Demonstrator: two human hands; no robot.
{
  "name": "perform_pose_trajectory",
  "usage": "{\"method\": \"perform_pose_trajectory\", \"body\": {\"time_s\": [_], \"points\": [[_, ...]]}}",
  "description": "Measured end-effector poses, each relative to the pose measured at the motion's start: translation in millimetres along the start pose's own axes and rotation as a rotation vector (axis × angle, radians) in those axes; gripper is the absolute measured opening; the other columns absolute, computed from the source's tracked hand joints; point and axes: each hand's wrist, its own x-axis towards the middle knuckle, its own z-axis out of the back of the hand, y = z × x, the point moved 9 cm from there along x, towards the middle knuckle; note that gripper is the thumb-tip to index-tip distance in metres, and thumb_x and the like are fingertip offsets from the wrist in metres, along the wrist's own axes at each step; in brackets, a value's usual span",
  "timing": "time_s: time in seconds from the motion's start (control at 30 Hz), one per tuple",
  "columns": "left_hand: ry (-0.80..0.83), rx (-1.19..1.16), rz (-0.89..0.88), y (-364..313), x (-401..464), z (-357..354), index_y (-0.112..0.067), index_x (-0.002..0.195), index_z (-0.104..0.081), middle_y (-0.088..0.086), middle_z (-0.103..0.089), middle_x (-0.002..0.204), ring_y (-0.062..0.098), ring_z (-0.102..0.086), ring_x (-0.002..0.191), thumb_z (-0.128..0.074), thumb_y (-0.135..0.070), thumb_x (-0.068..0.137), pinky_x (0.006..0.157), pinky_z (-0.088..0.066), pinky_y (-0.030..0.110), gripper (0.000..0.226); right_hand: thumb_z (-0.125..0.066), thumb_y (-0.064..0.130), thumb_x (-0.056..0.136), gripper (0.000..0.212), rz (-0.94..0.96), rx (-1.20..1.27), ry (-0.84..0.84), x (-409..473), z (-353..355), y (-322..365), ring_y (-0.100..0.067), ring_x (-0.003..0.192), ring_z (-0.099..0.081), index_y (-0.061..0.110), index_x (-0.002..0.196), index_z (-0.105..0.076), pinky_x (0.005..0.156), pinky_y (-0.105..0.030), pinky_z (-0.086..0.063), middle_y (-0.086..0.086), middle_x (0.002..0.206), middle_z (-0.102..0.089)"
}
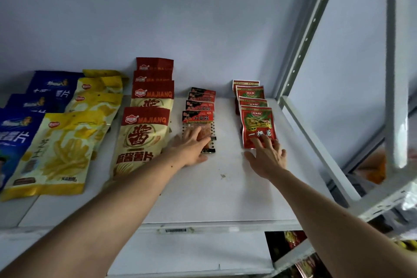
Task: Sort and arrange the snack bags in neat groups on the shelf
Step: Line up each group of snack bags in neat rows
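We pressed both palms flat on the white shelf [225, 198] to square up two rows of snack bags. Our left hand [191, 145] lay spread, fingers straight, on the lower half of the clear-windowed strip packet [199, 127] at the front of its row; it gripped nothing, only pinning the packet so it would sit in line with the three behind it. Our right hand [267, 157] was likewise spread wide, its fingertips [259, 142] touching the bottom edge of the red-and-green pouch [258, 127], seemingly to nudge it back under the overlapping pouches beyond. Just beside the left hand, on its outer side, stood the red-topped Majiang chip bags [144, 137], then the yellow bags [63, 153] and blue bags [15, 133] farther out, each kind shingled front to back so every label showed. Bare shelf separated the two hands. We judged the sorting nearly finished, with only straightening left.
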Motion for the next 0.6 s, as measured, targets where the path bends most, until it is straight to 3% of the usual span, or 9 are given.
{"method": "perform_pose_trajectory", "body": {"time_s": [0.13, 0.3, 0.43, 0.6], "points": [[-0.027, 0.0, -0.01, -4.4, -2.7, 6.1, -0.028, 0.154, -0.01, 0.008, 0.014, 0.16, 0.034, 0.006, 0.147, -0.056, -0.046, 0.091, 0.115, -0.012, 0.062, 0.08, -0.041, 0.059, 0.093, 0.058, 0.007, 0.009, -0.024, -2.2, 8.3, 1.2, -0.039, 0.144, -0.013, 0.036, 0.144, -0.028, 0.113, -0.058, -0.02, -0.002, 0.159, -0.015], [-0.114, 0.011, -0.057, -8.9, -12.7, 19.5, -0.02, 0.154, -0.014, 0.006, 0.005, 0.162, 0.03, -0.001, 0.148, -0.058, -0.046, 0.09, 0.116, -0.018, 0.057, 0.081, -0.047, 0.058, 0.091, 0.06, 0.018, 0.017, -0.112, -4.7, 26.6, 9.5, -0.037, 0.141, -0.023, 0.028, 0.142, -0.034, 0.111, -0.054, -0.025, -0.008, 0.155, -0.027], [-0.135, 0.003, -0.084, -5.2, -21.3, 27.1, -0.018, 0.154, -0.01, 0.001, 0.002, 0.163, 0.024, 0.001, 0.149, -0.055, -0.044, 0.092, 0.118, -0.012, 0.055, 0.082, -0.048, 0.052, 0.093, 0.057, -0.018, 0.053, -0.157, -8.9, 40.7, 18.4, -0.035, 0.137, -0.031, 0.019, 0.139, -0.04, 0.111, -0.051, -0.029, -0.008, 0.15, -0.037], [-0.143, 0.068, -0.085, 7.1, -35.8, 37.9, -0.014, 0.152, -0.02, 0.003, -0.007, 0.162, 0.024, -0.003, 0.149, -0.052, -0.044, 0.094, 0.118, -0.011, 0.057, 0.073, -0.051, 0.047, 0.094, 0.06, 0.004, 0.079, -0.148, -19.1, 47.1, 45.3, -0.034, 0.135, -0.034, 0.018, 0.143, -0.036, 0.108, -0.05, -0.033, -0.007, 0.146, -0.041]]}}
